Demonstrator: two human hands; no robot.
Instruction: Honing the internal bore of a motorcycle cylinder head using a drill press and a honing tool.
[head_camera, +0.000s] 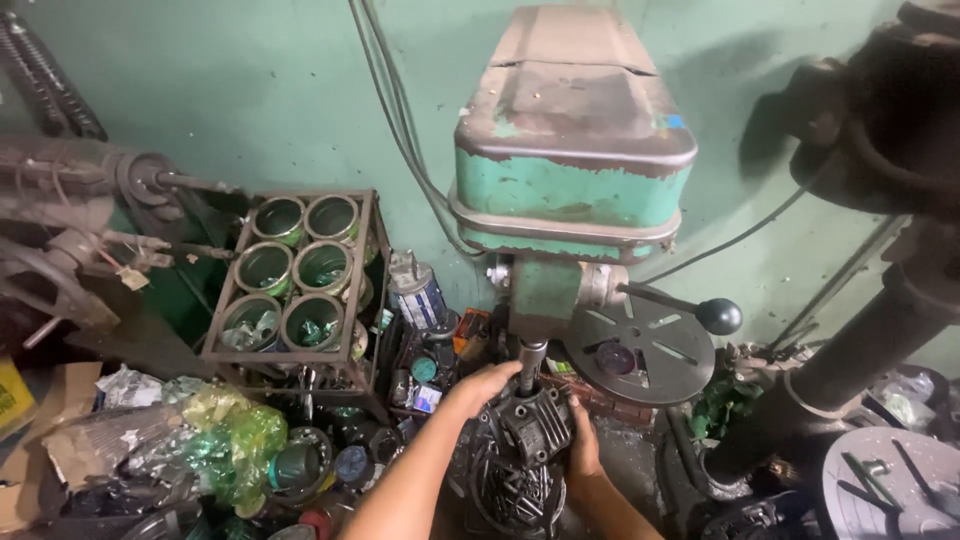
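Note:
A dark metal casting with fins sits under the spindle of a green drill press. My left hand grips the casting's upper left side, close to the spindle. My right hand holds the casting's right side. Below the casting lies a round dark part with metal pieces in it.
The press feed lever with a black knob sticks out right, over a round slotted table. A metal rack of open cans stands left, with plastic bags and clutter below. Another machine's dark column rises at right.

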